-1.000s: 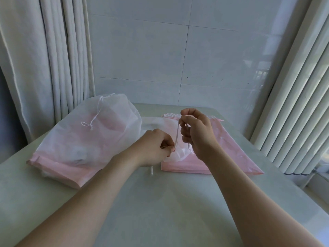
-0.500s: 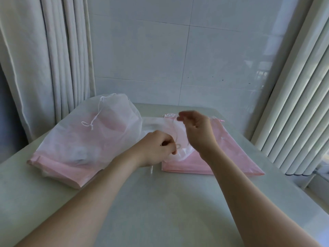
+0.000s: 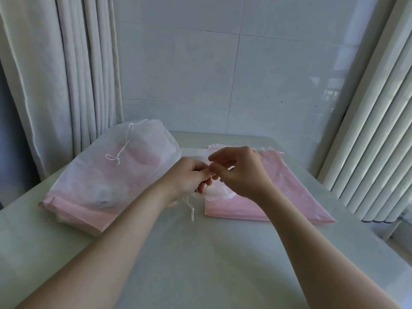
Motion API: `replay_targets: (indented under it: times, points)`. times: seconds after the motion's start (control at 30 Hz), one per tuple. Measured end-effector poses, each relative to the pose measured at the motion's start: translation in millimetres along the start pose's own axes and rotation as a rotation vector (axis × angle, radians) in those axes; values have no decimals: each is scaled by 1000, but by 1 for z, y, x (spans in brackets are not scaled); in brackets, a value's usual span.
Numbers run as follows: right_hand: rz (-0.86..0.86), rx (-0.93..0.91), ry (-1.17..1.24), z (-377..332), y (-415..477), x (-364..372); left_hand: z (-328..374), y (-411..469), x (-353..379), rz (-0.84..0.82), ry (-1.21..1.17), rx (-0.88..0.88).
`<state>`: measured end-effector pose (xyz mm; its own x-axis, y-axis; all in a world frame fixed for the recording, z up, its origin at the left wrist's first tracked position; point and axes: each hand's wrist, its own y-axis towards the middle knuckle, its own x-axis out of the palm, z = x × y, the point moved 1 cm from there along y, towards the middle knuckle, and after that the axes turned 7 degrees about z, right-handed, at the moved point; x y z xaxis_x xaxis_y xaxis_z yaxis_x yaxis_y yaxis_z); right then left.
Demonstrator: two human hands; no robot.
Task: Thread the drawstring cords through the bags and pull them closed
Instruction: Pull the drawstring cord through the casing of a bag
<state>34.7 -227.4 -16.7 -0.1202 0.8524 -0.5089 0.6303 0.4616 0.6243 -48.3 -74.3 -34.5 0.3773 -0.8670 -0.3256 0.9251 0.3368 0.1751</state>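
Landmark: pink bag (image 3: pixel 289 192), laid flat on the table (image 3: pixel 200 275), with its ruffled mouth along the far edge.

Both hands are held over its near-left corner, close together, fingertips touching.

Left hand (image 3: pixel 188 178): fingers are curled under. A bunched translucent bag (image 3: pixel 219 194) is gripped at its gathered end. The bunch is draped onto the pink bag's near-left corner.

A white cord (image 3: pixel 191 210) emerges from under the left hand. It hangs down to the table just left of the pink bag's near-left corner, and its end rests on the surface.

Right hand (image 3: pixel 244 175): thumb and forefinger are pressed together in a pinch right at the left fingertips. The other fingers are loosely curled. What is pinched cannot be told, since it is too small and hidden by the fingers.

Left of the pink bag: a stuffed bag (image 3: pixel 107 181), with a translucent white upper part and a pink bottom band. Its mouth is drawn shut at the far end. A knotted cord (image 3: pixel 121 152) with a small loop lies on top of it.

Beyond the pink bag a tiled wall (image 3: pixel 223 63) is seen. A pale curtain (image 3: pixel 55 85) hangs far to the left of it. Vertical slats (image 3: pixel 367 134) stand to its right.
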Motion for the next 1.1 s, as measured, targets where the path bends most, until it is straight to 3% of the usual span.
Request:
replay_targets:
  times: [0.4,0.5,0.9,1.0,1.1]
  points:
    - [-43,-150,-84,-4,-5,6,-6,4,-5,102,-48,-7]
    - [7,-112,-123,-2,-2,7,-8,5,-6,108,-35,-2]
    - [22,-390,-386,6,-2,11,7,-1,-6,67,-83,-47]
    - [12,-221,-281,2,1,5,8,-3,-6,221,0,4]
    - [-119,152,113,5,3,0,4,-1,-11,365,89,97]
